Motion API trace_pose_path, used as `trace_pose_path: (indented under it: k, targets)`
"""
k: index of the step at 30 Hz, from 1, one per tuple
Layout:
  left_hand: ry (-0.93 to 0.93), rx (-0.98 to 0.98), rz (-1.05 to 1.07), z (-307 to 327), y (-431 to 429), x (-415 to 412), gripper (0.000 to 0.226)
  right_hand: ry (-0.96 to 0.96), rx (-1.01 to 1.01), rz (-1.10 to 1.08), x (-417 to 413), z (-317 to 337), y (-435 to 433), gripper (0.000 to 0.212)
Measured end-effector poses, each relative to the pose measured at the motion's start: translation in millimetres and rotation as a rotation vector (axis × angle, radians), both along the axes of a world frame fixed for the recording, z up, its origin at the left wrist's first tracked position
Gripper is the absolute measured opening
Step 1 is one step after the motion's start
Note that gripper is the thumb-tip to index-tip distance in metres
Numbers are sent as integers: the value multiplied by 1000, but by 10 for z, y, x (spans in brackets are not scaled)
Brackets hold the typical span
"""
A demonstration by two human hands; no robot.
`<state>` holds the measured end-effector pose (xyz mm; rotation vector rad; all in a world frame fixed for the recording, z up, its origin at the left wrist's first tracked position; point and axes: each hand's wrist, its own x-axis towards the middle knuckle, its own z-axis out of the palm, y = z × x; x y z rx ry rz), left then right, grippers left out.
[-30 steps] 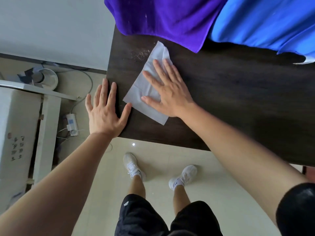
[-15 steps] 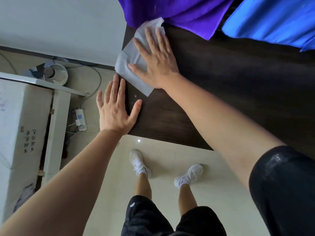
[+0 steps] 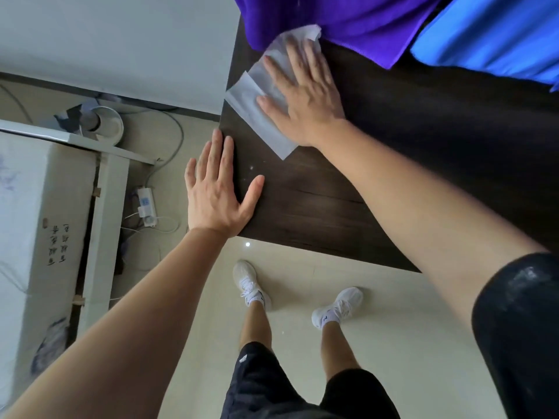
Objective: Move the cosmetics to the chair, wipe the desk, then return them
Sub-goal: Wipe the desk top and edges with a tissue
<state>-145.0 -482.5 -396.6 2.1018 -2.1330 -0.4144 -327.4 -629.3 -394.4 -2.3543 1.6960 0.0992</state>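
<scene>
The right hand [image 3: 302,95] lies flat, fingers spread, pressing a white wipe [image 3: 257,116] onto the desk [image 3: 393,176]. Just beyond its blurred fingertips [image 3: 292,49] the wipe seems to meet a purple cloth [image 3: 332,19], which a further push could snag. The left hand [image 3: 214,192] rests flat at the desk's near corner. No cosmetics show.

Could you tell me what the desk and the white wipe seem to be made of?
Desk: dark wood-grain board, probably laminate, matte, with printed-looking grain lines. Wipe: thin white paper or nonwoven sheet, soft and creased under the right hand.
</scene>
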Motion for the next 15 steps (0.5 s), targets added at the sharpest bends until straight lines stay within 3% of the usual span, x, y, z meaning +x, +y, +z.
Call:
trace_pose_path:
  k: [6, 12, 15]
  targets:
    - [9, -20, 34, -9, -6, 7, 85, -14, -12, 65, 279, -3, -51, 70]
    - [0, -31, 31, -1, 3, 7, 86, -45, -27, 167, -318, -99, 750, 68]
    - [6, -29, 33, 1, 16, -2, 86, -10, -8, 110, -687, -88, 904, 70]
